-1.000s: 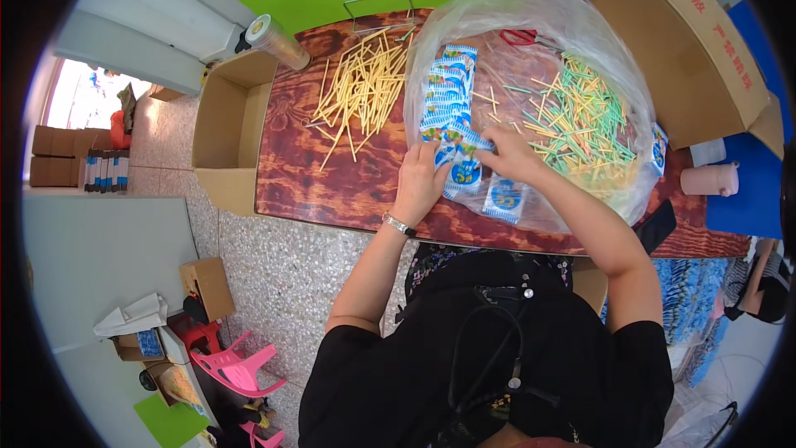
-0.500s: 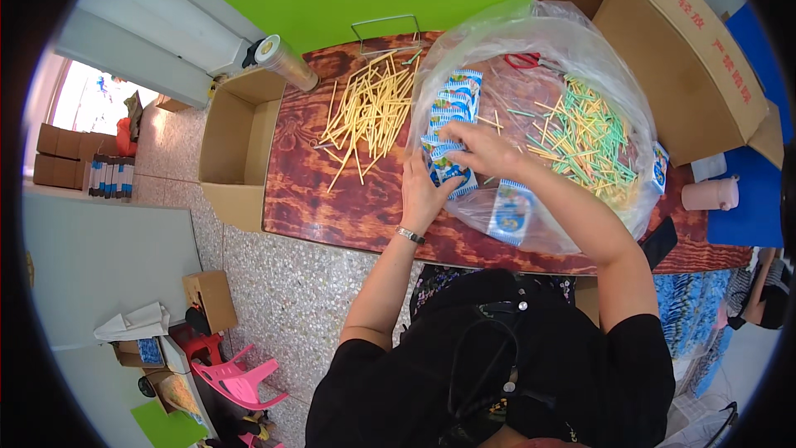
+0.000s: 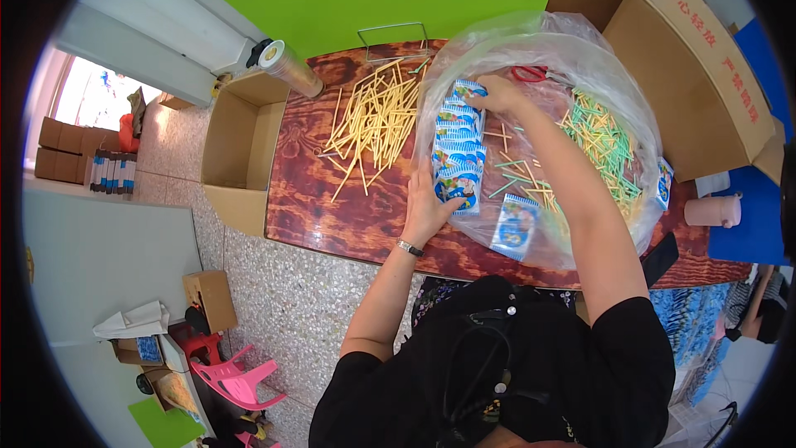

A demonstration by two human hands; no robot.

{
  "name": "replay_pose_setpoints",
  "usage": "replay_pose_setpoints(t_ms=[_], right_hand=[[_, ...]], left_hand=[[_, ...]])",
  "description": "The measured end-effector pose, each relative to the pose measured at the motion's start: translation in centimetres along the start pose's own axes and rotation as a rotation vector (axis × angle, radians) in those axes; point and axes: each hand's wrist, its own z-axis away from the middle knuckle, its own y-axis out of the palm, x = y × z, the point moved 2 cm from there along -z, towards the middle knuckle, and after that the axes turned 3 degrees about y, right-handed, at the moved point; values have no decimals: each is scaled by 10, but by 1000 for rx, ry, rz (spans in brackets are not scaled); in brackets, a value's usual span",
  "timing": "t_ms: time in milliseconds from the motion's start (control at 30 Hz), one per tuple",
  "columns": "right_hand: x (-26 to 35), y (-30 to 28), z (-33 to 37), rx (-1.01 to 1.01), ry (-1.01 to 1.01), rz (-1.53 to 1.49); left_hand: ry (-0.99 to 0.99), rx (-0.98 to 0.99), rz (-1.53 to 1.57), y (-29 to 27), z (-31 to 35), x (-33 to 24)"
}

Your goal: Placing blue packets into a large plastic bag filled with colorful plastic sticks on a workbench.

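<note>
While both touch one packet row (image 3: 458,143), left hand's (image 3: 427,209) fingers apart, right hand's (image 3: 499,94) unclear

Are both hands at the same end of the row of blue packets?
No: the left hand is at the near end, the right hand at the far end.

workroom with cartons (image 3: 696,75) and worktable (image 3: 303,211)

The packets (image 3: 458,149) look like shiny printed film; the bag (image 3: 539,46) is thin, crinkled, see-through plastic. The tabletop (image 3: 307,187) looks like glossy grained wood (whitish sheen near its front edge), the large carton (image 3: 680,70) matt cardboard.
</note>
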Motion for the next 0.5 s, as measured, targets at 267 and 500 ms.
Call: replay_pose_setpoints(t_ms=[267,500], right_hand=[[48,-11,57,-169,-105,34],[-12,17,31,-207,-79,151]], left_hand=[[102,-40,-42,-2,3,-1],[141,-55,-14,0,0,-3]])
